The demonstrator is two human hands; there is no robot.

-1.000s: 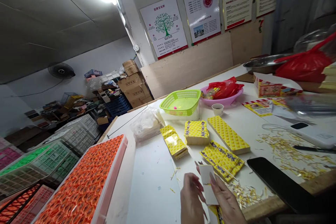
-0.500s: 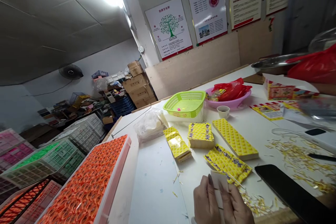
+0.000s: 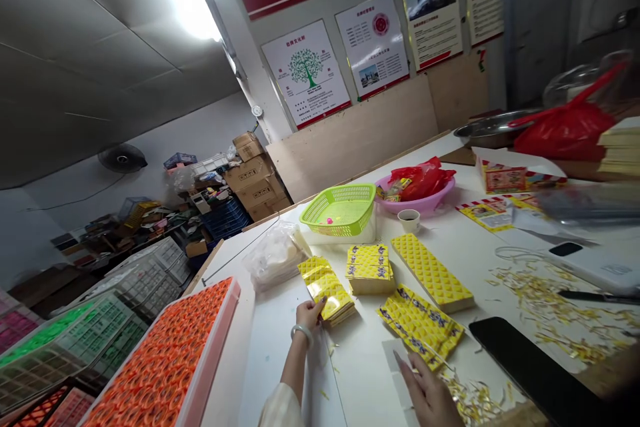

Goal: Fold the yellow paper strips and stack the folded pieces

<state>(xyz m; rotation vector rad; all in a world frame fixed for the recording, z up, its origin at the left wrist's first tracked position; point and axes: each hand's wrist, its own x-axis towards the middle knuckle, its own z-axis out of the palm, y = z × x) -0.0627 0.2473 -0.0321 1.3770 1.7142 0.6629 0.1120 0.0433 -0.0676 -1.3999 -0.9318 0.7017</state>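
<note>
My left hand (image 3: 310, 315), with a pale bangle (image 3: 301, 333) on its wrist, lies against the edge of a stack of gold foil packets (image 3: 326, 293). My right hand (image 3: 426, 395) is low at the bottom of the view, its fingers on a white card (image 3: 397, 361). Just above that card lies a loose pile of yellow printed packets (image 3: 420, 327). A neat stack of yellow packets (image 3: 369, 270) stands between my hands, further off. Beyond it is a yellow quilted-pattern block (image 3: 433, 273). All of these rest on a white table (image 3: 280, 347).
A long orange-filled tray (image 3: 165, 360) runs along the table's left edge, with stacked crates beyond. Further back are a green basket (image 3: 339, 209) and a pink bowl (image 3: 415, 190) holding red plastic. A black phone (image 3: 530, 367) and gold shreds (image 3: 550, 307) lie to the right.
My left hand has left the white card and moved up and left to the gold foil packets. My right hand stays with the card. The whole view has shifted slightly.
</note>
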